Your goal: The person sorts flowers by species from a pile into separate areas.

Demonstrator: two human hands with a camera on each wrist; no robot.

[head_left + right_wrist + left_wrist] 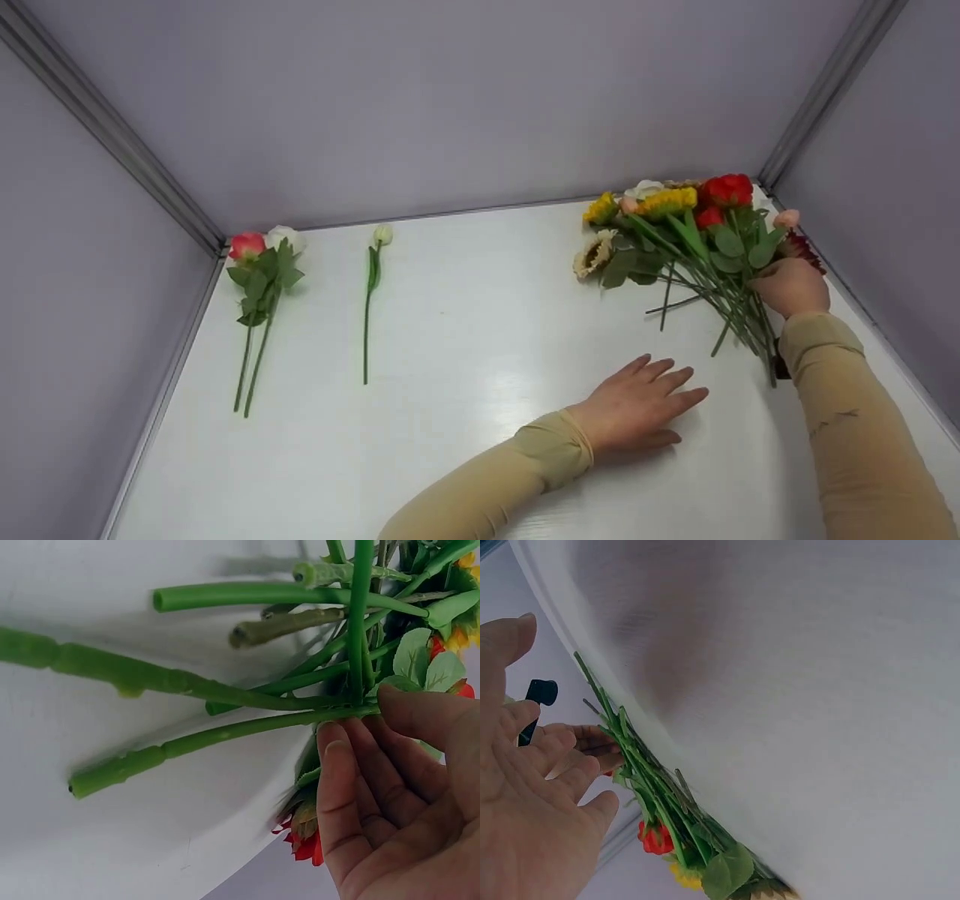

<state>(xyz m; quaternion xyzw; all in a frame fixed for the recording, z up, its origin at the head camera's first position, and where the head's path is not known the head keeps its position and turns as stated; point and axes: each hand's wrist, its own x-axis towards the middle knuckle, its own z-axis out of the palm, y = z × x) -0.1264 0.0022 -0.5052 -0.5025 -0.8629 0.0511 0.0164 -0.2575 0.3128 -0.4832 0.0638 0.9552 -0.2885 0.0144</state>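
Note:
At the right of the table a pile of artificial flowers (724,247) lies with red, yellow, white, pink and cream heads toward the back wall and green stems toward the front. My right hand (793,289) is at the pile's right side. In the right wrist view its thumb and fingers pinch a thin green flower stem (247,726); which head belongs to that stem cannot be told. My left hand (634,409) is held left of and in front of the stem ends, fingers spread and holding nothing. From the left wrist, the pile's stems (649,772) appear beyond the fingers.
On the left of the white table (480,360) lie a pink flower (247,245) and a white flower (286,238) side by side. A single white tulip (382,235) lies to their right. Grey panels (480,105) wall the table at the back and both sides.

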